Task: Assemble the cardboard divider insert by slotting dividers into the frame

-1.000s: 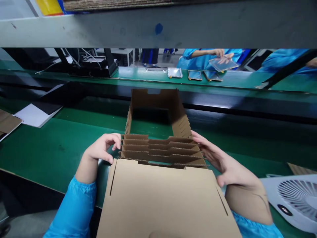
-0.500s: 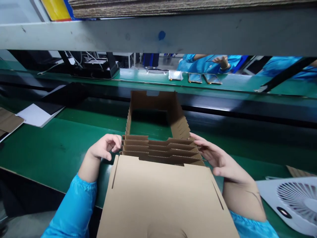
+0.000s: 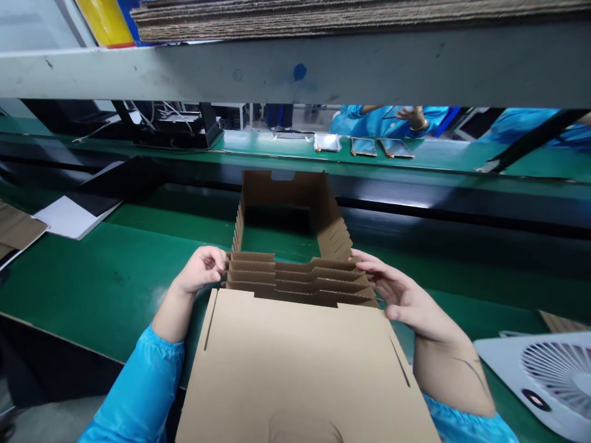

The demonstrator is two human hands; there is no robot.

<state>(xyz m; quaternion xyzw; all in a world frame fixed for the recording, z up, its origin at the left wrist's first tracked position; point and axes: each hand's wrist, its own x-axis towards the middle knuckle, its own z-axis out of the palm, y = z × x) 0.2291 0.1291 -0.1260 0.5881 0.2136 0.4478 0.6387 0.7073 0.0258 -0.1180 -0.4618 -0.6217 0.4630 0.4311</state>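
The cardboard sheet (image 3: 305,363) is plain tan, the dividers (image 3: 295,286) brown, the worktop (image 3: 115,271) green, the sleeves (image 3: 138,387) blue, the fan (image 3: 530,369) pale grey.

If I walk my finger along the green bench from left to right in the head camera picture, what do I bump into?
White sheet → left hand → cardboard dividers → right hand → white fan.

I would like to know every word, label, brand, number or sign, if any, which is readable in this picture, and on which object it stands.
No text can be read here.
Pale fan: its dark oval has a bright mark, too small and blurred to read.
Grey beam: only blotches and scuffs, no legible letters.
Large cardboard panel: no legible print.
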